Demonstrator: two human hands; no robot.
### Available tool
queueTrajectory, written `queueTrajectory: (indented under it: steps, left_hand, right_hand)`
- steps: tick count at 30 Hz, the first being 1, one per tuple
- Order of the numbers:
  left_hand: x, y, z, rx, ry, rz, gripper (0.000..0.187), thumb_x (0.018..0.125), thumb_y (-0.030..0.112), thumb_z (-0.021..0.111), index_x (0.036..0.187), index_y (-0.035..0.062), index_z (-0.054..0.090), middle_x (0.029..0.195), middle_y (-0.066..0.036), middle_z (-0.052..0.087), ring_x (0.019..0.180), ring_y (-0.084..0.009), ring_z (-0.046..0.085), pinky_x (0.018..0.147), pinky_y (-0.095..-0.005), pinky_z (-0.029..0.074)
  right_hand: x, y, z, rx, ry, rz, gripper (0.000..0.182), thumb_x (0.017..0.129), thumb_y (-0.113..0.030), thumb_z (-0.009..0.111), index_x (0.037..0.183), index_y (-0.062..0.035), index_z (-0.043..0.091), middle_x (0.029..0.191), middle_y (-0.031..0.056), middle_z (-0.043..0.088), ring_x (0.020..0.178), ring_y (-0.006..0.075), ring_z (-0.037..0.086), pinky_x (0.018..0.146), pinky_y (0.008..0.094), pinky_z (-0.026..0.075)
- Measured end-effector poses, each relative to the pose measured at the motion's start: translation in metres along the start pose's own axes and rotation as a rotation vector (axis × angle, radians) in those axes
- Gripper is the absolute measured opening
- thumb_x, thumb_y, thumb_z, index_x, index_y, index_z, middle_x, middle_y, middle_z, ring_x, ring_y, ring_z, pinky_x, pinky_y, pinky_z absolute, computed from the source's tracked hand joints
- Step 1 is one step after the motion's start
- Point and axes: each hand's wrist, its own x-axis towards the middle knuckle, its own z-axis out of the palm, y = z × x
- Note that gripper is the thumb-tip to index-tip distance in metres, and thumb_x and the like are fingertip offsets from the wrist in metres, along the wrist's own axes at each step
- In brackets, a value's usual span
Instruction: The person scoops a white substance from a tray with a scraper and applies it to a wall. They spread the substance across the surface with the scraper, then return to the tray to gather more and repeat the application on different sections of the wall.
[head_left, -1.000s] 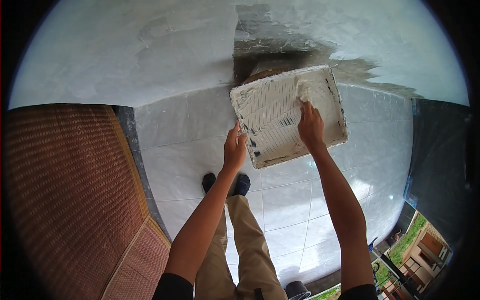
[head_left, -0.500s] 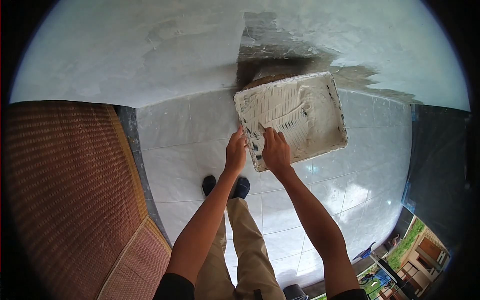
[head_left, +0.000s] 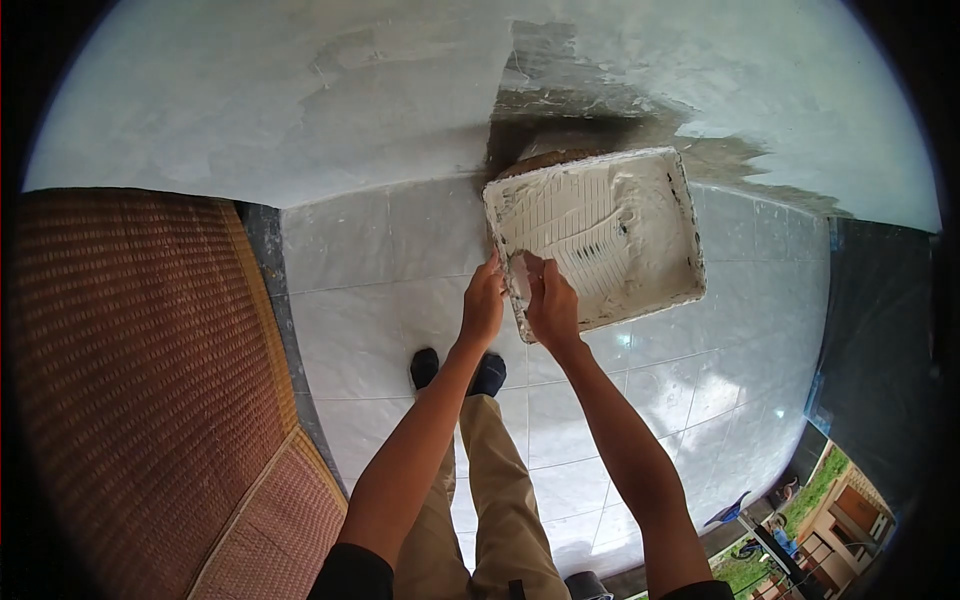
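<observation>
A rectangular paint tray (head_left: 693, 230), its ribbed bed coated with thick off-white paste (head_left: 640, 240), is in front of me near the wall. My left hand (head_left: 484, 305) grips the tray's near-left rim, fingers partly hidden behind it. My right hand (head_left: 553, 305) is closed on a small flat scraper (head_left: 519, 280) smeared with the paste, over the tray's left end beside my left hand. The scraper's handle is hidden in my fingers.
The wall (head_left: 400, 110) ahead is pale, with a darker bare patch (head_left: 545, 100) behind the tray. Grey tiles (head_left: 600, 420) cover the floor under my feet (head_left: 487, 374). A woven mat (head_left: 150, 350) lies left. A dark bucket (head_left: 587, 586) stands at the bottom.
My right hand has turned and the scraper now shows its flat, paste-covered face near the tray's left rim. The view has shifted slightly; my left hand stays on the rim.
</observation>
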Motion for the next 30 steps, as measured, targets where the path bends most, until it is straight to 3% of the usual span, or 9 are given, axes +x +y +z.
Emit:
queueTrajectory:
  steps: [4,6,9,10,12,18,20,24,30]
  left_hand:
    - [0.000,0.000,0.001,-0.048,-0.012,-0.007,0.055,0.101,0.028,0.036,0.151,0.0063,0.031,0.149,-0.016,0.036,0.126,-0.0313,0.044,0.107,-0.0449,0.039]
    - [0.001,0.001,0.002,-0.096,0.035,0.013,0.050,0.100,0.021,0.039,0.146,0.0031,0.037,0.125,-0.011,0.050,0.111,-0.0192,0.054,0.100,-0.0340,0.043]
    - [-0.001,0.003,0.004,-0.064,0.051,0.003,0.047,0.100,0.021,0.039,0.144,0.0028,0.040,0.121,-0.010,0.053,0.108,-0.0176,0.055,0.096,-0.0329,0.045]
    - [0.000,0.004,0.004,-0.065,0.050,0.006,0.047,0.100,0.021,0.039,0.144,0.0028,0.040,0.121,-0.010,0.053,0.108,-0.0176,0.055,0.096,-0.0329,0.045]
    - [0.004,0.003,-0.001,-0.011,-0.031,-0.045,0.055,0.102,0.033,0.035,0.150,0.0061,0.032,0.147,-0.016,0.037,0.126,-0.0307,0.044,0.106,-0.0452,0.040]
    - [0.012,-0.006,-0.010,0.215,-0.063,0.018,0.054,0.102,0.032,0.036,0.149,0.0041,0.033,0.147,-0.015,0.040,0.127,-0.0289,0.045,0.105,-0.0441,0.040]
    - [0.008,-0.003,-0.011,0.265,-0.051,0.062,0.054,0.101,0.030,0.037,0.148,0.0028,0.034,0.146,-0.015,0.041,0.130,-0.0277,0.044,0.107,-0.0416,0.037]
    - [-0.005,0.010,-0.002,0.429,0.097,0.320,0.050,0.100,0.024,0.041,0.141,-0.0044,0.039,0.130,-0.020,0.053,0.124,-0.0299,0.049,0.107,-0.0353,0.035]
    - [-0.035,0.085,0.010,0.381,0.077,0.378,0.050,0.100,0.020,0.040,0.144,-0.0024,0.037,0.143,-0.019,0.046,0.136,-0.0259,0.040,0.114,-0.0347,0.026]
  right_hand:
    - [-0.003,-0.004,0.006,0.066,0.032,0.034,0.011,0.095,-0.006,0.051,0.103,0.0018,0.048,0.093,0.0260,0.065,0.081,0.0446,0.063,0.066,0.0472,0.049]
    - [-0.004,-0.004,0.006,0.058,0.019,0.093,0.013,0.095,-0.005,0.051,0.105,0.0024,0.049,0.096,0.0255,0.066,0.084,0.0433,0.064,0.068,0.0454,0.051]
    - [-0.002,0.004,0.006,0.255,0.118,0.051,0.021,0.095,-0.005,0.052,0.114,0.0028,0.052,0.101,0.0221,0.067,0.087,0.0370,0.068,0.073,0.0400,0.052]
    - [-0.001,0.008,0.004,0.308,0.083,0.079,0.024,0.095,-0.006,0.053,0.118,0.0023,0.052,0.102,0.0199,0.067,0.087,0.0327,0.068,0.074,0.0376,0.052]
    - [0.002,0.016,-0.002,0.363,0.051,0.106,0.027,0.095,-0.006,0.054,0.121,0.0019,0.053,0.104,0.0178,0.068,0.087,0.0283,0.068,0.076,0.0352,0.052]
    - [0.007,0.041,-0.017,0.559,-0.171,0.262,0.028,0.097,-0.012,0.056,0.123,-0.0044,0.054,0.099,0.0055,0.066,0.079,0.0142,0.063,0.068,0.0303,0.052]
    - [0.010,0.025,-0.040,0.667,-0.322,0.600,0.029,0.098,-0.017,0.056,0.125,-0.0067,0.054,0.097,0.0009,0.064,0.074,0.0081,0.060,0.057,0.0257,0.049]
    - [0.005,0.032,-0.046,0.927,-0.191,0.566,0.032,0.098,-0.022,0.056,0.127,-0.0079,0.053,0.096,-0.0009,0.063,0.070,0.0065,0.058,0.048,0.0222,0.044]
    - [0.010,-0.011,-0.098,1.237,-0.116,0.594,0.033,0.100,-0.023,0.054,0.130,-0.0107,0.051,0.094,-0.0039,0.061,0.072,0.0052,0.058,0.050,0.0236,0.041]
